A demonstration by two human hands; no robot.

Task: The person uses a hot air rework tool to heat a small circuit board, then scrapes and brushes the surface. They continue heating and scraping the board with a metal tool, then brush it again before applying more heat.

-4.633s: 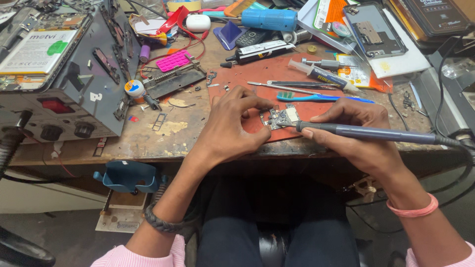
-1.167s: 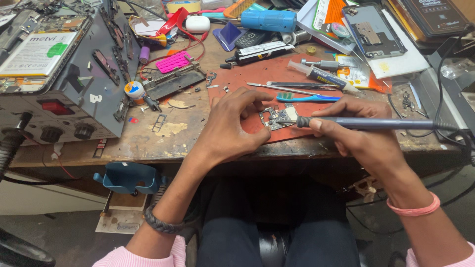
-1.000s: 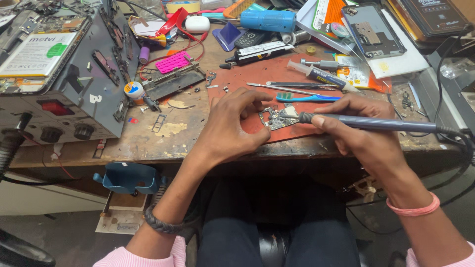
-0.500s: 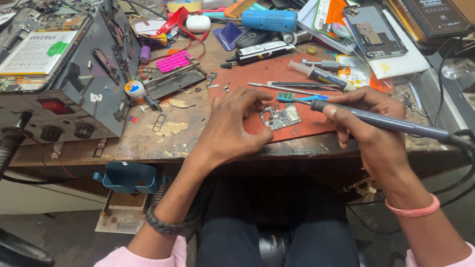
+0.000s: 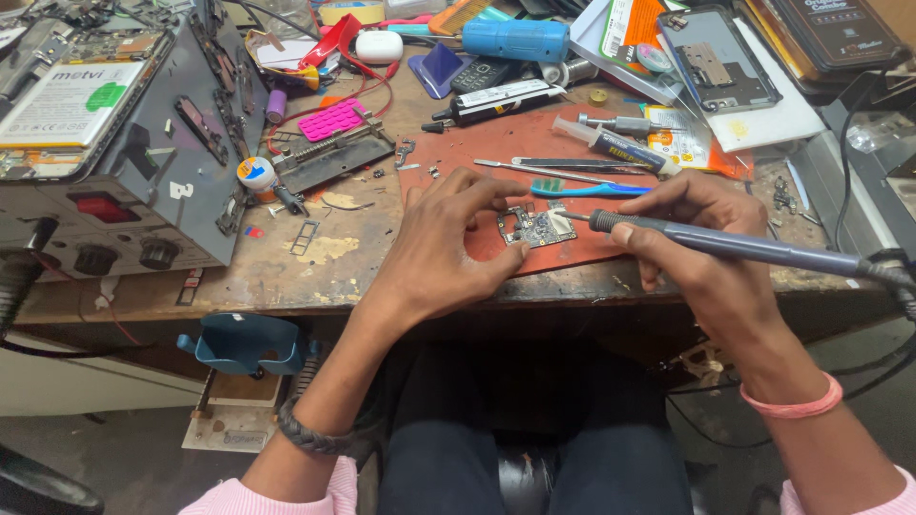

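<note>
A worn, cluttered wooden desk (image 5: 286, 277) holds a red rubber work mat (image 5: 515, 143) at its near edge. On the mat lies a small dark circuit board (image 5: 536, 226), near the middle. The left hand (image 5: 439, 253) rests beside it, fingers (image 5: 496, 191) curled down, pinning the board's left edge. The right hand (image 5: 701, 243) grips a slim grey soldering iron (image 5: 735, 246) like a pen — its tip touches the board's right side. A blue toothbrush (image 5: 587, 189) lies just beyond. Likely risk: the hot tip slipping towards the left fingers — they sit very close.
</note>
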